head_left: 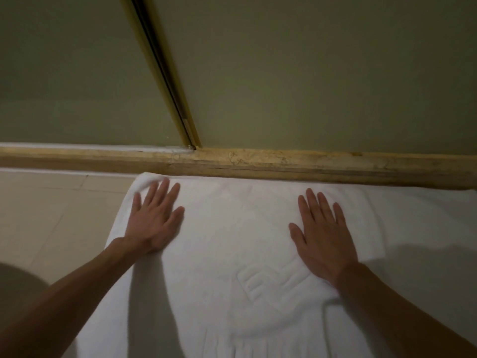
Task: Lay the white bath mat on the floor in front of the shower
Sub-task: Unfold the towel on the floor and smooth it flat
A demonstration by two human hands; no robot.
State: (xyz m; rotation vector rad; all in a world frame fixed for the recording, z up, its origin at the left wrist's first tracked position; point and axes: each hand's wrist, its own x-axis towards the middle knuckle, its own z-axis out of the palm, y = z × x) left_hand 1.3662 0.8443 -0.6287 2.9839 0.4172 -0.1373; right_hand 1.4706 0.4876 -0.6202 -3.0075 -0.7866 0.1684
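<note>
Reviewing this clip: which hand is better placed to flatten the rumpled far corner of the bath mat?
Left. The left hand lies flat on the white bath mat with its fingertips right at the bunched corner beside the shower threshold; the right hand presses the opposite side.

Pale tiled floor [51, 215]; white bath mat [232, 228] flat on it, far edge against stone threshold [284, 164].
</note>
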